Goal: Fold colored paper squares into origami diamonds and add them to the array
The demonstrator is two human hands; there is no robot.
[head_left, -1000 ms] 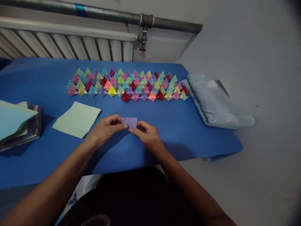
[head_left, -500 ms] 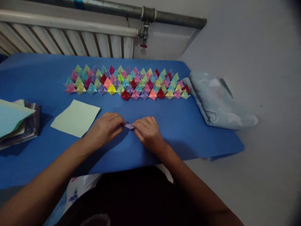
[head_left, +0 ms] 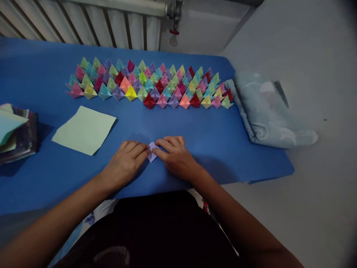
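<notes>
A small folded lilac paper lies between my two hands near the front of the blue table, its diamond shape facing up. Fingers and thumb of my left hand grip its left corner. On the opposite side, my right hand is closed on the right corner, its thumb lying over the paper. To the left of my left hand rests a flat pale green paper sheet. Beyond my hands stand rows of folded paper boats in many colours.
A stack of coloured paper in a crumpled wrapper sits at the left edge. Folded grey-blue cloth lies at the table's right end, beside the wall. Behind the table is a white radiator with a red-handled valve.
The lilac paper, narrow and edge-on before, now shows as a flat diamond between my fingers. My hands stay close together around it. The view has tipped downward.
</notes>
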